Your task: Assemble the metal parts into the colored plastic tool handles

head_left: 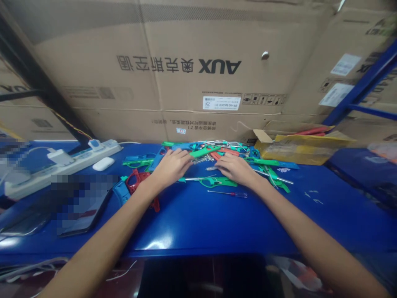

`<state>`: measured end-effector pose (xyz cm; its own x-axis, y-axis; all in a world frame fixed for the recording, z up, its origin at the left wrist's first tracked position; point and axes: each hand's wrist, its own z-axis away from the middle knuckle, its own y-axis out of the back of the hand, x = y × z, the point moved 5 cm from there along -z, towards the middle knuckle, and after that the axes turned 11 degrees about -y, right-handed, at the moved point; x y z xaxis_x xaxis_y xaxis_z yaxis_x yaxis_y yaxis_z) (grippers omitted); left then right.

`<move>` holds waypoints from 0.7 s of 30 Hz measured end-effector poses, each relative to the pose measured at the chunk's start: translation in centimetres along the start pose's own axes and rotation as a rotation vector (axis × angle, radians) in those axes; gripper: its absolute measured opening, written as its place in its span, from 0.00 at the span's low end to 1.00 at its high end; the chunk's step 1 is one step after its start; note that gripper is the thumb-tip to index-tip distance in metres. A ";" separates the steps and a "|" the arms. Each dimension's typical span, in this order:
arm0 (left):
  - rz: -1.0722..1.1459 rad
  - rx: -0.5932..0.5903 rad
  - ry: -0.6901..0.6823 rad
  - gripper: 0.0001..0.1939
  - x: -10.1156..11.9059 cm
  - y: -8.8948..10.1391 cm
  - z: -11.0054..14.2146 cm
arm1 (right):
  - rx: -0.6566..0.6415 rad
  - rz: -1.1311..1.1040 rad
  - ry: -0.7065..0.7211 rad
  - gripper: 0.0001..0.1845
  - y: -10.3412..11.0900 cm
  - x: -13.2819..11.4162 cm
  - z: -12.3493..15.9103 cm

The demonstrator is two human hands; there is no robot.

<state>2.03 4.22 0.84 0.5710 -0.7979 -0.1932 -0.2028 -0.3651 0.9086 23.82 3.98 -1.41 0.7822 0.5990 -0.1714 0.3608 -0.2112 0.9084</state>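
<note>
- Left hand (pixel 175 167) reaches into the far middle of the table (pixel 201 227), its fingers bent; the near end of a green piece (pixel 207 152) meets the fingertips, but whether they grip it or only touch it I cannot tell.
- Right hand (pixel 237 169) lies opposite, fingers curled around one end of a small clear piece (pixel 211 168), which sticks out toward the left hand.
- Green piece slants across the pile between the hands, its free end pointing right and away from the person.
- Orange parts (pixel 229 152) lie just behind the right hand's fingers, too crowded to count.
- Green trigger part (pixel 217 181), a metal rod at its left, lies on the near side of both hands.
- Screwdriver (pixel 228 193) lies nearer still, tip to the left, clear handle to the right.
- Red parts (pixel 135 180) and a blue part (pixel 121 192) lie left of the left forearm.
- White case (pixel 103 164) sits beside the power strip (pixel 77 161), with a tablet (pixel 88 215) nearer the person.
- Yellow box (pixel 297 151) stands at the far right, in front of a tall carton (pixel 186 91) with upside-down print.
- White bits (pixel 314 197) are scattered right of the right forearm.
</note>
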 end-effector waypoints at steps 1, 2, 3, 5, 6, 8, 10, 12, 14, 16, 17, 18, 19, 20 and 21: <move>0.017 0.025 0.009 0.16 0.3 0.3 -0.1 | 0.038 -0.050 -0.029 0.11 0.4 -0.1 0.0; 0.037 0.053 0.020 0.18 0.6 0.5 -0.2 | 0.086 -0.130 -0.075 0.10 0.9 -0.2 0.0; 0.062 0.079 0.028 0.20 1.0 0.7 -0.4 | 0.133 -0.243 -0.134 0.09 1.2 -0.3 0.0; 0.116 0.103 0.019 0.23 2.0 0.8 -0.8 | 0.175 -0.537 -0.249 0.09 1.2 -0.7 0.1; 0.145 0.103 0.006 0.24 2.6 0.7 -0.9 | 0.152 -0.690 -0.282 0.10 0.8 -1.2 0.1; 0.207 0.103 -0.006 0.23 3.7 0.4 -1.2 | 0.047 -0.915 -0.293 0.14 -0.1 -2.5 -0.1; 0.272 0.129 0.005 0.22 4.3 0.2 -1.3 | -0.044 -0.957 -0.264 0.14 -0.2 -3.8 -0.1; 0.327 0.180 0.023 0.21 4.4 0.2 -1.2 | -0.058 -0.807 -0.211 0.12 1.3 -4.4 0.1; 0.366 0.225 0.047 0.19 4.1 0.4 -1.0 | 0.010 -0.530 -0.160 0.10 4.2 -3.7 1.0; 0.377 0.247 0.074 0.18 3.6 0.6 -0.9 | 0.069 -0.341 -0.258 0.13 7.3 -1.0 2.7; 0.371 0.248 0.081 0.18 3.4 0.7 -0.9 | 0.130 -0.280 -0.351 0.14 8.9 1.1 3.8; 0.360 0.246 0.080 0.18 3.3 0.7 -0.9 | 0.248 -0.224 -0.469 0.14 10.5 3.6 5.3; 0.346 0.244 0.075 0.18 3.2 0.7 -0.9 | 0.368 -0.160 -0.571 0.15 11.9 6.0 6.9; 0.331 0.239 0.068 0.18 3.1 0.7 -0.9 | 0.388 -0.086 -0.650 0.16 12.6 8.3 8.4; 0.318 0.231 0.061 0.18 3.0 0.7 -0.9 | 0.377 -0.002 -0.713 0.17 13.0 10.5 9.8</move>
<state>4.37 2.00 1.21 0.4954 -0.8612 0.1132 -0.5468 -0.2080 0.8110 41.71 -0.08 4.81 0.8713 -0.0110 -0.4906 0.4097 -0.5338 0.7397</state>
